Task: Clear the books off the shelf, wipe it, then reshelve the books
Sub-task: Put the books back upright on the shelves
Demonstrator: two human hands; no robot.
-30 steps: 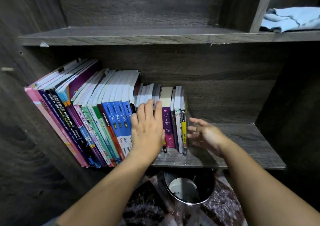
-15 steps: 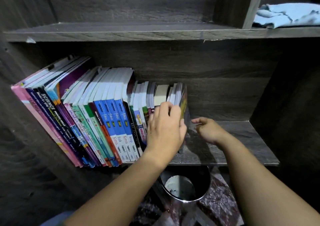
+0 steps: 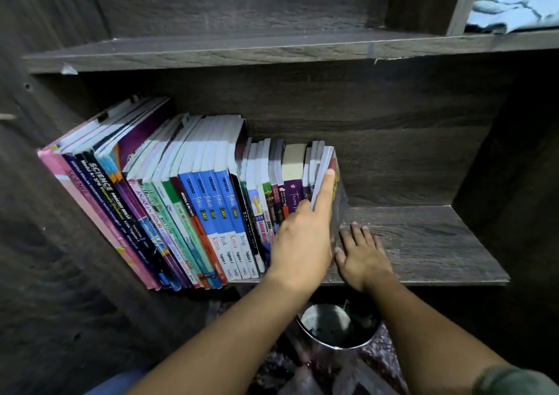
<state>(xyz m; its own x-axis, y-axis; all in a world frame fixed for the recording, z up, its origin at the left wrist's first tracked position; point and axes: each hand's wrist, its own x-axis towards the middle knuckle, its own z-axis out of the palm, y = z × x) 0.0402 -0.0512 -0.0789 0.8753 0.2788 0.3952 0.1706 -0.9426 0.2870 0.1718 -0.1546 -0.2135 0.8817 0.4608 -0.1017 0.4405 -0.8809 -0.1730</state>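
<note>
Fingers (image 3: 328, 189) of left hand (image 3: 299, 243) seemingly pinch end book (image 3: 322, 164).

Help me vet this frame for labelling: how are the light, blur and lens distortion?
Head view: the books, left hand and right hand are well lit, the recess behind them dark. Head view: the wide lens bends the upper shelf board and fans the spines. Head view: the metal bin below looks smeared; larger spine titles are legible.

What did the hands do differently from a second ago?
The left hand slid right along the row to the end books, one finger lying on the last one. The right hand uncurled and now lies flat on the shelf. All books stayed shelved.
</note>
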